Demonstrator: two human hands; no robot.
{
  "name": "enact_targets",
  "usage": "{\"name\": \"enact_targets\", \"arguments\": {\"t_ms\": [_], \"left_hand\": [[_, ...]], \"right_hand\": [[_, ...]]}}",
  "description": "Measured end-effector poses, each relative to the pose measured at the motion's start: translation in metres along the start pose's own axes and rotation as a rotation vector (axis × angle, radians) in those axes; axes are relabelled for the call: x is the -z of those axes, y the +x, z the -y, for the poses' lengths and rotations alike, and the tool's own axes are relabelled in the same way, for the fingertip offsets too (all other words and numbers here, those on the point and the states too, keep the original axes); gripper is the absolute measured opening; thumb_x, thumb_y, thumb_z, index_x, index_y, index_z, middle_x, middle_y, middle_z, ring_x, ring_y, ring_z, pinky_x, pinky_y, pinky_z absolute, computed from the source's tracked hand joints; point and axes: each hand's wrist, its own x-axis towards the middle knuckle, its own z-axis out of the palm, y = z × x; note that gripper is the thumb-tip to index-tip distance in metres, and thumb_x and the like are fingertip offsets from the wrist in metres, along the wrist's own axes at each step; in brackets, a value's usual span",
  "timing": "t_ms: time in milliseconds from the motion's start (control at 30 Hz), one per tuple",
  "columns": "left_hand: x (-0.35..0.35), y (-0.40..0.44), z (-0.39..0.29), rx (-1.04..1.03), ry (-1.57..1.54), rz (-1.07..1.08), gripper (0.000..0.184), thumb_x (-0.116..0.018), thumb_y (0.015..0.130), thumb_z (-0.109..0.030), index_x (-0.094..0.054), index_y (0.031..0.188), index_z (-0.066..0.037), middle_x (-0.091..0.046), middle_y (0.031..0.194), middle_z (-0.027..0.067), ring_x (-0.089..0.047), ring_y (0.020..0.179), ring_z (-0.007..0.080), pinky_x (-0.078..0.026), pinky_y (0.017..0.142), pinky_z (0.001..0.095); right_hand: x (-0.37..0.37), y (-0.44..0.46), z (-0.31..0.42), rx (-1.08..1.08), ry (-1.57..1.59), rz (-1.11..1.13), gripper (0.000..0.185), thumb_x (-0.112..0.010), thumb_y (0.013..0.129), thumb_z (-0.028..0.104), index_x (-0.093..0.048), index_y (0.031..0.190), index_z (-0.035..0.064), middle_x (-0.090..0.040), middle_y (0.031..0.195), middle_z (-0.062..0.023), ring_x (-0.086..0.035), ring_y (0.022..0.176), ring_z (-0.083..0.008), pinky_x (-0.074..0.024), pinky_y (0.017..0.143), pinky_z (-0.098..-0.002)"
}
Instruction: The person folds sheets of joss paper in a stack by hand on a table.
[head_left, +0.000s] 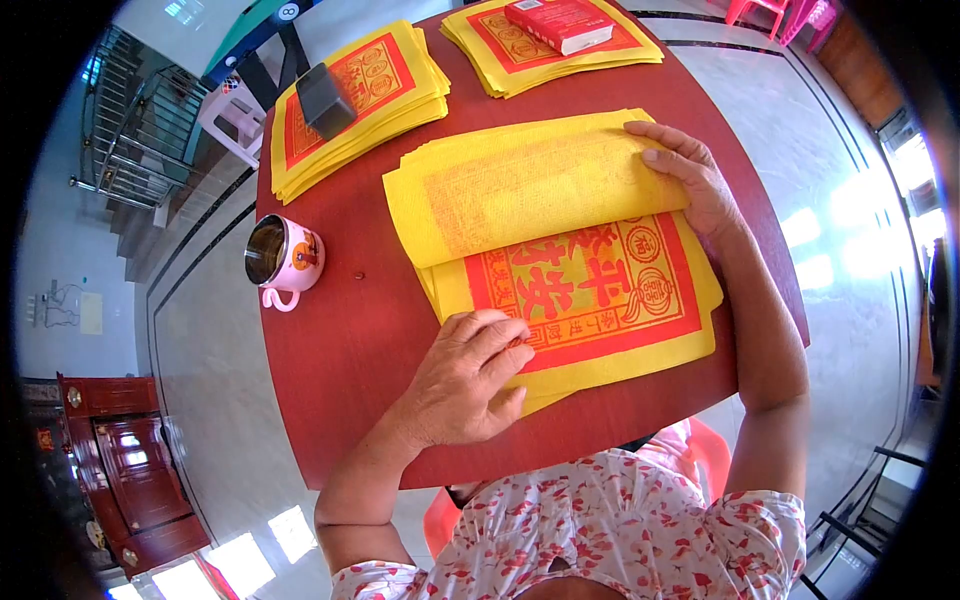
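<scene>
A stack of yellow paper sheets with red print [640, 345] lies on the dark red table [370, 400]. Its top sheet [530, 180] is folded back away from the body, showing its plain underside. My right hand [695, 180] holds the folded sheet at its right edge, thumb and fingers pressed on the paper. My left hand [470, 375] rests at the stack's near left corner, its fingers curled together over the printed sheet; whether paper is between them is hidden.
A pink mug [305, 255] with dark liquid stands at the left. Behind are two more paper stacks, one [390, 110] under a black block [325, 100], the other [480, 50] under a red book [560, 22]. A red chair [710, 450] is at the near edge.
</scene>
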Motion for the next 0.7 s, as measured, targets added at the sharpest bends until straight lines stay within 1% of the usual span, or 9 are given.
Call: {"name": "enact_targets", "arguments": {"t_ms": [100, 300, 367, 433, 467, 533, 567, 633, 700], "left_hand": [[0.0026, 0.0009, -0.0019, 0.014, -0.014, 0.029, 0.04, -0.07, 0.064, -0.021, -0.058, 0.096, -0.002, -0.051, 0.107, 0.012, -0.046, 0.103, 0.0275, -0.039, 0.087, 0.041], [0.0023, 0.0025, -0.0069, 0.022, 0.02, 0.039, 0.044, -0.072, 0.062, -0.027, -0.059, 0.096, -0.003, -0.051, 0.107, 0.0117, -0.045, 0.104, 0.0274, -0.039, 0.087, 0.0416], [0.0011, 0.0031, -0.0089, 0.015, 0.043, 0.02, 0.043, -0.072, 0.061, -0.026, -0.059, 0.095, -0.003, -0.052, 0.106, 0.0117, -0.047, 0.102, 0.0283, -0.04, 0.086, 0.042], [0.0007, 0.0029, -0.0097, 0.008, 0.067, 0.001, 0.043, -0.073, 0.06, -0.025, -0.058, 0.094, -0.004, -0.053, 0.104, 0.0118, -0.048, 0.101, 0.0293, -0.041, 0.085, 0.0424], [0.0004, 0.0027, -0.0097, 0.009, 0.069, -0.003, 0.042, -0.073, 0.06, -0.025, -0.058, 0.093, -0.003, -0.053, 0.104, 0.0121, -0.048, 0.101, 0.0295, -0.041, 0.085, 0.0424], [0.0002, 0.0023, -0.0096, 0.01, 0.07, -0.007, 0.042, -0.072, 0.06, -0.025, -0.059, 0.093, -0.003, -0.053, 0.104, 0.0124, -0.048, 0.101, 0.0296, -0.041, 0.085, 0.0424], [0.0003, 0.0018, -0.0095, 0.012, 0.069, 0.005, 0.04, -0.07, 0.063, -0.025, -0.059, 0.094, -0.003, -0.052, 0.105, 0.0128, -0.047, 0.102, 0.0288, -0.04, 0.087, 0.0423], [-0.0003, 0.0011, -0.0091, 0.015, 0.068, 0.017, 0.038, -0.068, 0.065, -0.026, -0.06, 0.094, -0.002, -0.051, 0.106, 0.0132, -0.045, 0.104, 0.0279, -0.039, 0.089, 0.0423], [-0.0011, 0.001, -0.0083, 0.011, 0.078, 0.007, 0.035, -0.067, 0.066, -0.025, -0.061, 0.092, -0.002, -0.051, 0.105, 0.0133, -0.045, 0.104, 0.0278, -0.039, 0.089, 0.0417]], "right_hand": [[0.0003, 0.0005, -0.0006, 0.004, 0.008, 0.001, 0.032, -0.057, 0.08, 0.005, -0.057, 0.112, 0.0022, -0.062, 0.097, -0.0093, -0.061, 0.081, -0.0131, -0.0516, 0.076, -0.0262], [0.0012, 0.0006, -0.0007, 0.008, -0.005, -0.01, 0.033, -0.057, 0.081, 0.004, -0.057, 0.113, 0.002, -0.062, 0.098, -0.0092, -0.061, 0.082, -0.013, -0.0512, 0.077, -0.0259], [0.0016, 0.0008, -0.0009, 0.009, -0.017, -0.011, 0.033, -0.057, 0.081, 0.005, -0.057, 0.113, 0.0019, -0.062, 0.098, -0.0092, -0.061, 0.082, -0.013, -0.0511, 0.077, -0.0258], [0.001, 0.0003, -0.0001, 0.005, 0.0, -0.011, 0.032, -0.061, 0.079, 0.007, -0.06, 0.111, 0.0035, -0.063, 0.098, -0.0108, -0.062, 0.081, -0.0126, -0.0527, 0.076, -0.0264], [0.001, 0.0003, 0.0, 0.005, 0.0, -0.011, 0.032, -0.061, 0.079, 0.007, -0.06, 0.111, 0.0035, -0.063, 0.098, -0.0108, -0.062, 0.081, -0.0126, -0.0527, 0.076, -0.0264], [0.0013, 0.0002, 0.0002, 0.009, -0.001, 0.009, 0.032, -0.061, 0.079, 0.007, -0.06, 0.111, 0.0035, -0.063, 0.098, -0.0108, -0.062, 0.081, -0.0124, -0.0527, 0.076, -0.026], [0.0008, -0.0002, 0.0006, 0.009, -0.001, 0.009, 0.032, -0.061, 0.079, 0.007, -0.06, 0.111, 0.0035, -0.063, 0.098, -0.0108, -0.062, 0.081, -0.0124, -0.0527, 0.076, -0.026], [-0.0006, -0.0013, 0.0014, 0.004, -0.021, -0.001, 0.031, -0.056, 0.081, 0.005, -0.058, 0.112, 0.0026, -0.062, 0.098, -0.0086, -0.061, 0.083, -0.0123, -0.0514, 0.076, -0.0251], [0.0001, -0.0007, 0.0002, 0.006, -0.015, 0.0, 0.031, -0.056, 0.081, 0.005, -0.058, 0.112, 0.0027, -0.062, 0.098, -0.0086, -0.061, 0.083, -0.0123, -0.0515, 0.076, -0.0251]]}}
